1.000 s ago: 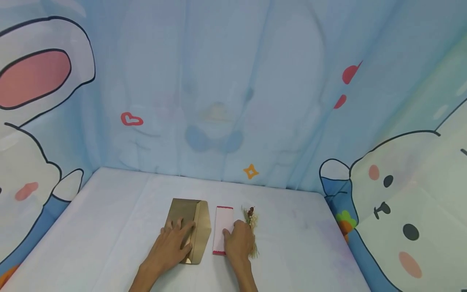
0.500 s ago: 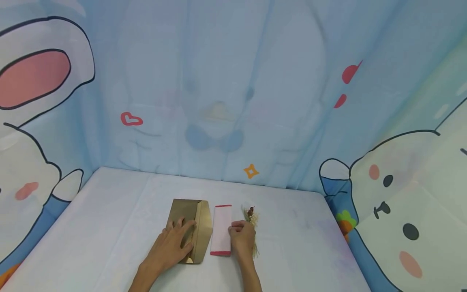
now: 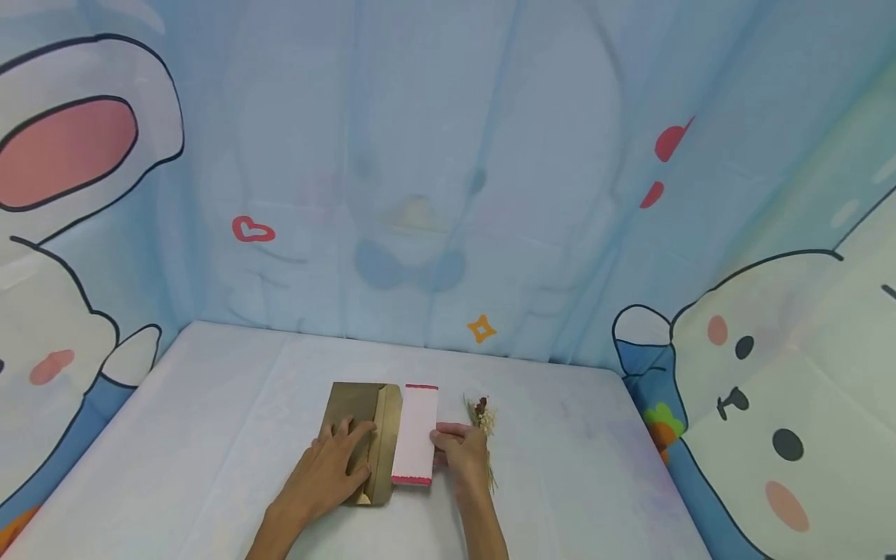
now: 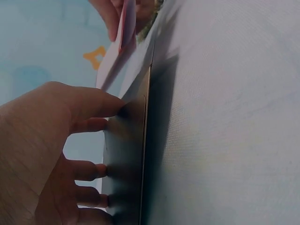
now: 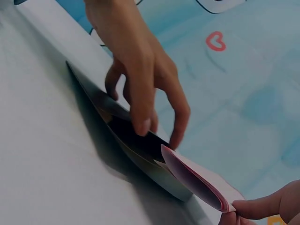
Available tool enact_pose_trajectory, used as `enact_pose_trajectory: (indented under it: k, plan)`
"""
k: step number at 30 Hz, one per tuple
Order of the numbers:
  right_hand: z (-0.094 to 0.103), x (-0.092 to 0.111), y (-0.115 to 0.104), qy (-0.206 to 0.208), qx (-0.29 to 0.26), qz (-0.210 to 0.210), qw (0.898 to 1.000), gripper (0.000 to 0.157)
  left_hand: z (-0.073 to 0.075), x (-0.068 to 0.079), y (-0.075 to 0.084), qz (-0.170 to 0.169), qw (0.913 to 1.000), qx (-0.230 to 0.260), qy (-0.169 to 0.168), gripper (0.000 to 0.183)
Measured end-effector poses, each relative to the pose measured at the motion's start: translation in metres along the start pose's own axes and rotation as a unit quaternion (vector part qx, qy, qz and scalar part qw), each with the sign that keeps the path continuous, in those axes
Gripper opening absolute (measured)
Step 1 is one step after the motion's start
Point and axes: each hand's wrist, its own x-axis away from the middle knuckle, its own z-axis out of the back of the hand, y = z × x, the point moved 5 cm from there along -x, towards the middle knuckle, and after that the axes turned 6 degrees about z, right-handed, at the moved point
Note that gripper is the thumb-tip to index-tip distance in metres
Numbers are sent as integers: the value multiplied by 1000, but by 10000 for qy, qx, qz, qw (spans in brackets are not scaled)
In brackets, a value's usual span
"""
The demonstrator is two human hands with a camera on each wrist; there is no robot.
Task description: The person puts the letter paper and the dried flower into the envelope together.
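A gold envelope (image 3: 352,403) lies on the table with its flap folded out to the right. My left hand (image 3: 325,470) rests on it, fingers spread and fingertips pressing its face. In the right wrist view the envelope's mouth (image 5: 140,144) gapes. My right hand (image 3: 465,457) pinches the right edge of a folded pink letter paper (image 3: 416,435) with red-trimmed ends. The thumb (image 5: 260,206) lies on the paper's edge. In the head view the paper overlaps the flap; its layers bow apart in the right wrist view, with its near end right by the envelope's mouth.
A small bunch of dried flowers (image 3: 483,414) lies just right of my right hand, its stems partly behind the hand. A white cloth (image 3: 574,467) covers the table. A blue cartoon-printed curtain (image 3: 420,155) hangs behind and at both sides.
My right hand has gone from resting over the paper to pinching its right edge, and the paper has shifted left and slightly up over the flap. My left hand stays put.
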Motion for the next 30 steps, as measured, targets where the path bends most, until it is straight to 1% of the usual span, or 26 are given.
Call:
enact_pose_trajectory:
  k: [6, 9, 15, 19, 26, 30]
  plan:
    - [-19, 4, 5, -322, -67, 89, 9994, 18, -1, -1, -2, 52, 9999, 54, -96, 56]
    - [-26, 4, 8, -368, 2, 91, 9993, 15, -2, -1, -3, 60, 9999, 38, -109, 56]
    - [-34, 4, 13, -235, 308, 107, 9992, 12, -6, 0, -4, 26, 9999, 59, -141, 56]
    - [-40, 4, 11, -135, 623, 302, 9975, 9, -5, 1, -3, 7, 9999, 19, -112, 55]
    - [-48, 4, 3, 8, 1192, 746, 9901, 6, -2, -2, -4, -34, 10000, -17, -53, 56]
    - [-53, 3, 0, 25, 1305, 863, 9877, 6, 0, -2, -5, -67, 10000, -6, -29, 55]
